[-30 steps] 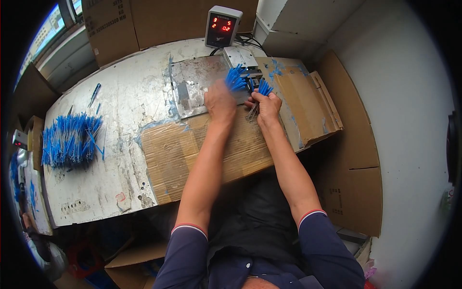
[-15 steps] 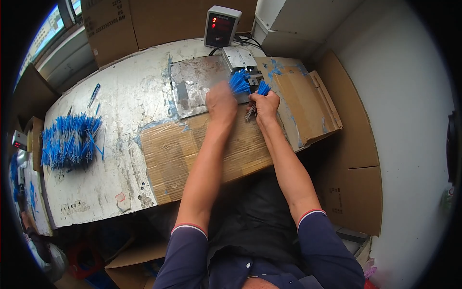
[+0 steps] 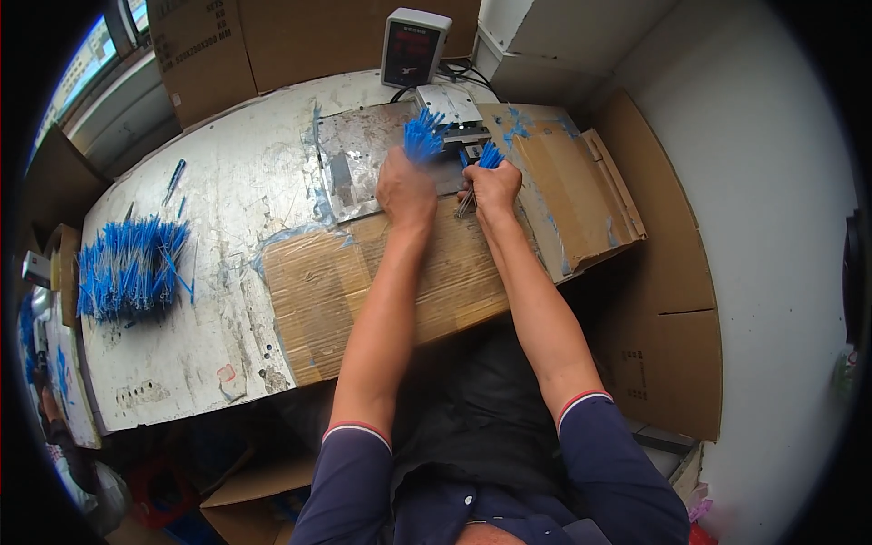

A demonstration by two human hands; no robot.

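Observation:
My left hand [image 3: 406,191] is closed round a bunch of thin blue-tipped wires [image 3: 422,134], their blue ends fanning out above the fist. It is held over the metal plate [image 3: 356,150], slightly blurred. Close by on the right, my right hand [image 3: 496,187] grips a smaller bunch of blue-tipped wires [image 3: 490,156]. Silver wire ends [image 3: 466,203] stick out below its fingers. Just beyond both hands stands a small metal device [image 3: 450,104], partly hidden by the left bunch. A large heap of the same wires [image 3: 132,268] lies on the table's left side.
A display box [image 3: 414,50] with cables stands behind the metal device. Flattened cardboard [image 3: 391,282] covers the table's front edge, and a cardboard piece [image 3: 572,182] lies to the right. A pen [image 3: 175,180] lies beyond the wire heap. A wall [image 3: 754,227] rises at right.
My left hand and its bunch have moved left and slightly away from the metal device. My right hand has shifted slightly left. The red digits on the display box have dimmed.

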